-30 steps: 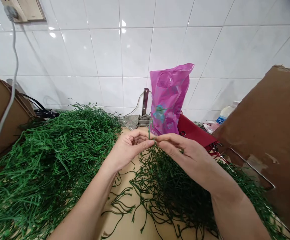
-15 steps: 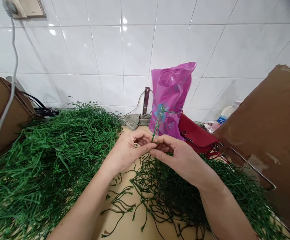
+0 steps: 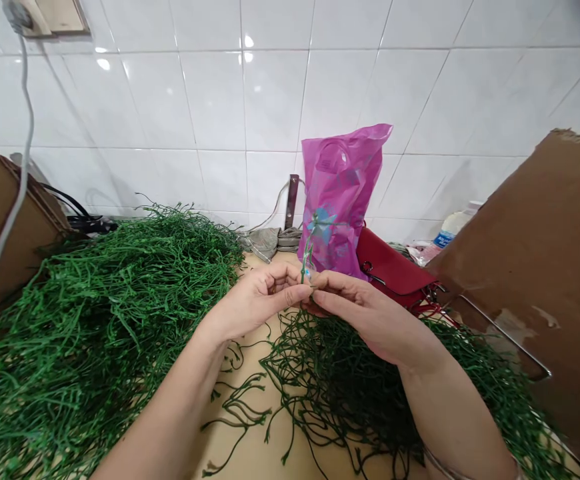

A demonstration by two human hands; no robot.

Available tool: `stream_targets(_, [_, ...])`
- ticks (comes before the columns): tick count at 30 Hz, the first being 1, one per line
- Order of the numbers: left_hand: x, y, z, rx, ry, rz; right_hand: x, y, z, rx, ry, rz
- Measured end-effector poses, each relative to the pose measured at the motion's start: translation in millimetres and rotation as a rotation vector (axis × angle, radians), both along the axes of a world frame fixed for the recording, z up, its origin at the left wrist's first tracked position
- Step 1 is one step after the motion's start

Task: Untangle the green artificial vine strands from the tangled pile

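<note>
My left hand (image 3: 265, 297) is closed in a pinch around a thin green plastic stem (image 3: 303, 270), which stands up above the fingertips with small branches at its top. Against its fingertips, my right hand (image 3: 357, 303) is also closed, pinching near the lower part of the same stem; the exact spot is hidden by the fingers. Under the right hand and forearm lies a pile of dark green stems (image 3: 365, 380). To the left of my left hand is a large heap of brighter green branched stems (image 3: 135, 293).
A purple plastic bag (image 3: 345, 173) stands against the tiled wall (image 3: 210, 100), with a red bag (image 3: 395, 270) beside it. Cardboard boxes (image 3: 535, 247) flank both sides. A bottle (image 3: 453, 230) is behind the right box. Loose stems (image 3: 243, 403) lie on the tabletop (image 3: 280, 447).
The held stem has shifted slightly left and its top has turned. My right hand's fingers have drawn in closer against the left fingertips. Both piles look the same.
</note>
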State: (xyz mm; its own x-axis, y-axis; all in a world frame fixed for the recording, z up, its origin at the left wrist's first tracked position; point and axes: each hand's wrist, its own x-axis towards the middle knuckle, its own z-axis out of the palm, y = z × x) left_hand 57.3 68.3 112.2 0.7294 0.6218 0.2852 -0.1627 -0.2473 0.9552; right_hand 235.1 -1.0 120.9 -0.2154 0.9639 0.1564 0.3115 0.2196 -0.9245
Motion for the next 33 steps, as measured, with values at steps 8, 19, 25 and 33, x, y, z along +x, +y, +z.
stream_targets(8, [4.2, 0.3, -10.3, 0.102, 0.058, 0.137, -7.0, -12.0, 4.5, 0.296, -0.417, -0.182])
stream_targets(19, [8.1, -4.4, -4.6, -0.116, -0.217, 0.073, -4.2, -7.1, 6.2, 0.135, -0.026, -0.084])
stream_targets(25, [9.0, -2.4, -3.0, -0.017, -0.199, 0.136, -11.0, -16.8, 8.4, 0.299, -0.438, -0.268])
stream_targets(33, [5.5, -2.8, -1.4, 0.095, -0.107, 0.262, -18.2, -19.2, 10.5, 0.341, -0.406, -0.204])
